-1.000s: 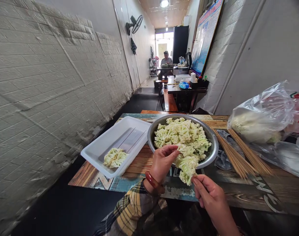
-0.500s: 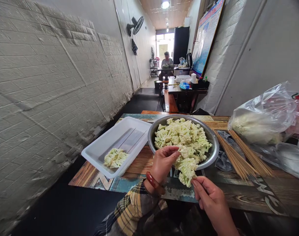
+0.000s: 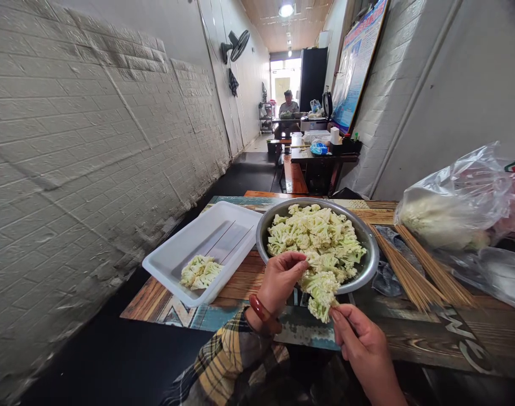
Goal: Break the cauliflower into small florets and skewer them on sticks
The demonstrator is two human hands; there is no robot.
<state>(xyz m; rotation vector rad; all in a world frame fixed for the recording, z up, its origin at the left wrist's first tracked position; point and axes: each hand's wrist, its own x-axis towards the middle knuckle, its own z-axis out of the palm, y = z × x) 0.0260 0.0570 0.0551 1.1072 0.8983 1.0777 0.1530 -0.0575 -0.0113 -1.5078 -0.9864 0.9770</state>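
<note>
A pale green-white piece of cauliflower (image 3: 322, 293) is held between my hands, over the near rim of a metal basin (image 3: 370, 265). My right hand (image 3: 361, 338) pinches its lower end; whether a stick lies in those fingers is hidden. Thumb and forefinger of my left hand (image 3: 281, 282) are pressed together at its upper left, where a small bit of cauliflower shows at the tips. Heaped florets (image 3: 314, 228) fill the basin. Left of it, a white plastic tray (image 3: 176, 282) holds cauliflower pieces (image 3: 201, 272) with two thin sticks running out from them.
Bundles of bamboo skewers (image 3: 405, 270) lie on a dark cloth (image 3: 386, 279) right of the basin. Beyond them sits a clear plastic bag (image 3: 456, 197) with pale contents. A brick-patterned wall runs along the left. Far back, a person (image 3: 288, 104) sits at another table (image 3: 322, 155).
My left hand has shifted very slightly left along the cauliflower. My right hand keeps its pinch. The whole view has moved a little; the basin and tray stay in place.
</note>
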